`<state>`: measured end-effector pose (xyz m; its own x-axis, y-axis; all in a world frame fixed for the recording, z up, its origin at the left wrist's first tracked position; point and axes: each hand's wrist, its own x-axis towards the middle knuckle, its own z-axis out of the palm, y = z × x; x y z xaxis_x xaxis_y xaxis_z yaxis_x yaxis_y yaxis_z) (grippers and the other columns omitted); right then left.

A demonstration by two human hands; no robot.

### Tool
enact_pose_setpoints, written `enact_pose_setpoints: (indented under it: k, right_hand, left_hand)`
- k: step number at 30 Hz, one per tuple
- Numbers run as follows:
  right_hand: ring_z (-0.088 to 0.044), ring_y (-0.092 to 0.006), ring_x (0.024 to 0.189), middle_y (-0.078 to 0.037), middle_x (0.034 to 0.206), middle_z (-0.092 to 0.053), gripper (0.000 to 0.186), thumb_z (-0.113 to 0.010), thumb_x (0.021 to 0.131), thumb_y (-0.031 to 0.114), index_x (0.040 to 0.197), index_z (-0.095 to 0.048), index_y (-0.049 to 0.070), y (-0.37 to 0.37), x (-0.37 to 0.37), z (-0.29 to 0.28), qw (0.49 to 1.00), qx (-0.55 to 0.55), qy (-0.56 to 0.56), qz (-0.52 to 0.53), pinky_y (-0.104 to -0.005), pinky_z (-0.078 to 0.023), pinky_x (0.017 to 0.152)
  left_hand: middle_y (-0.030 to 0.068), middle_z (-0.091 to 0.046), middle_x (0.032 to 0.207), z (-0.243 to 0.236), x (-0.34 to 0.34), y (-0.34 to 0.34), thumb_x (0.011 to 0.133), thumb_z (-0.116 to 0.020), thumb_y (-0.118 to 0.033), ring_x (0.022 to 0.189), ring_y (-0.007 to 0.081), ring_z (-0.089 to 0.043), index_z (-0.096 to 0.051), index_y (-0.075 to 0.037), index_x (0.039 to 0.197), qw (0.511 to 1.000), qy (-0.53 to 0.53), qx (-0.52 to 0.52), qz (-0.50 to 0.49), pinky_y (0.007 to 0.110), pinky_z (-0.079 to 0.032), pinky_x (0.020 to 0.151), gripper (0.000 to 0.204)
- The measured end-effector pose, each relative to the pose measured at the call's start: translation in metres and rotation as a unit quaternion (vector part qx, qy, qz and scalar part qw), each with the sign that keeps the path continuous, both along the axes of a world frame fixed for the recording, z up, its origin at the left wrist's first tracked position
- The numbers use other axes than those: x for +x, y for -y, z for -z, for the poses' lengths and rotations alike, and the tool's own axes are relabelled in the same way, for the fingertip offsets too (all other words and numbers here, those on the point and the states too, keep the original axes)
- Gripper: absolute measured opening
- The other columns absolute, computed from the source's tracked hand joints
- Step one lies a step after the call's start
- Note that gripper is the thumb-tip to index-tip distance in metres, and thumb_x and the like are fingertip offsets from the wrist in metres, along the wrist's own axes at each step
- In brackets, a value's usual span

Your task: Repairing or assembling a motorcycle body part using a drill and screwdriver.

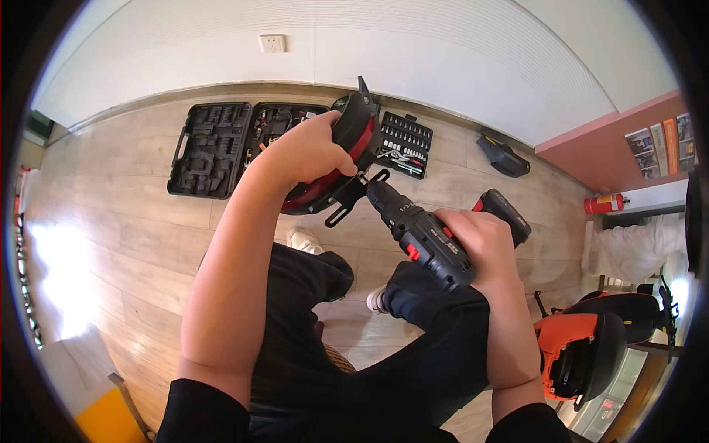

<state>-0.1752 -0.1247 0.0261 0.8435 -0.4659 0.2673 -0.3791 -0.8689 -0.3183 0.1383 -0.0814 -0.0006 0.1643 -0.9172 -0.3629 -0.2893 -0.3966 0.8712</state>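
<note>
My left hand [310, 148] grips a curved black part with red panels [360, 133], held up in front of me with a black slotted metal bracket [340, 205] at its lower right. My right hand [476, 236] is closed around a black cordless drill [413, 229] with red buttons and a battery [506, 214] at the handle's end. The drill's front points up-left at the bracket, at or very near it; I cannot tell whether the tip is seated in a screw.
On the floor lie open toolboxes [207, 148], a socket set [406, 144] and a black moulded object [502, 155] by the wall [443, 59]. A red extinguisher [602, 203] and plastic wrapping [628, 247] are at right. Orange-black parts [561, 340] sit beside my right forearm.
</note>
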Motion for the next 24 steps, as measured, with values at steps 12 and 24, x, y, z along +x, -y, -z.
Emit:
enact_pose_setpoints:
  k: [12, 24]
  right_hand:
    - [-0.063, -0.0325, 0.067, -0.009, 0.073, -0.062, 0.036, -0.077, 0.067, 0.021, 0.101, -0.070, 0.010, 0.001, -0.009, -0.008, 0.999, -0.026, -0.029, 0.027, -0.0410, -0.048, 0.062]
    - [-0.063, -0.0317, 0.065, -0.008, 0.071, -0.061, 0.035, -0.075, 0.069, 0.021, 0.102, -0.071, 0.010, 0.006, -0.014, -0.009, 0.998, -0.052, -0.015, 0.027, -0.0417, -0.048, 0.061]
  left_hand:
    - [0.0154, -0.068, 0.121, -0.011, -0.005, -0.002, 0.075, -0.077, 0.000, 0.109, 0.0253, -0.066, -0.053, 0.001, 0.137, 0.981, -0.195, 0.015, -0.012, 0.038, -0.053, 0.099, 0.067]
    - [0.0150, -0.070, 0.107, -0.006, -0.025, 0.000, 0.070, -0.078, -0.007, 0.096, 0.0240, -0.068, -0.058, 0.003, 0.129, 0.990, -0.118, -0.063, -0.052, 0.036, -0.055, 0.087, 0.063]
